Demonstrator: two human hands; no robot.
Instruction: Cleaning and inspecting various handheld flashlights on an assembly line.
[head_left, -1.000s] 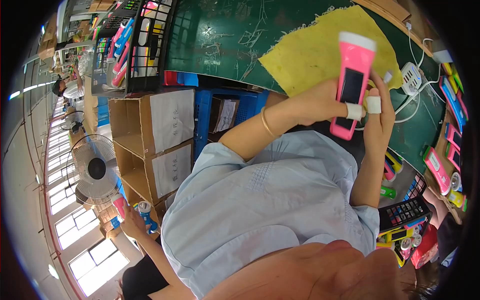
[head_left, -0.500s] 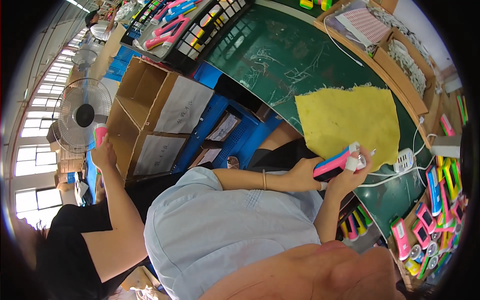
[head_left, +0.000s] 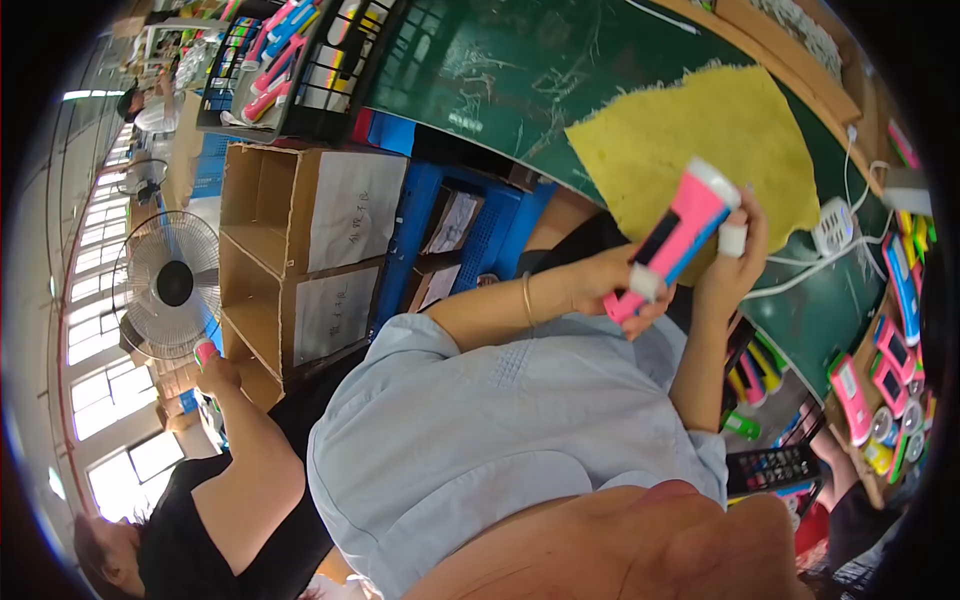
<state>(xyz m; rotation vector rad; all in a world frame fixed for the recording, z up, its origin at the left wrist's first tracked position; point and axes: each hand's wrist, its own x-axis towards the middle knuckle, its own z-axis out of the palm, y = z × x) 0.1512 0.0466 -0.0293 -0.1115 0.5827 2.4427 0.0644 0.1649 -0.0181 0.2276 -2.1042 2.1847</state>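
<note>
My left hand [head_left: 606, 284], with a bracelet at its wrist and white tape on a finger, is closed round the narrow lower end of a pink and blue flashlight [head_left: 668, 236]. The flashlight is tilted, its white head up to the right and a dark panel along its side. Close beside the head is my right hand [head_left: 738, 250], fingers curved and apart, one wrapped in white tape. Its fingertips are at the flashlight's edge; any contact there is unclear. Behind both hands, a yellow cloth [head_left: 700, 125] lies on the green table [head_left: 480, 80].
Several flashlights [head_left: 890, 365] lie at the right, near a white power strip [head_left: 832, 228] with cables. A black basket [head_left: 340, 70] of flashlights stands upper left, above cardboard compartments [head_left: 262, 230]. At far left, a co-worker in black [head_left: 255, 530] holds a pink item near a fan [head_left: 175, 283].
The flashlight has turned from lying nearly level to head up, and its dark panel now shows. My left hand grips its lower end; my right hand has come off its head. The view has shifted.
</note>
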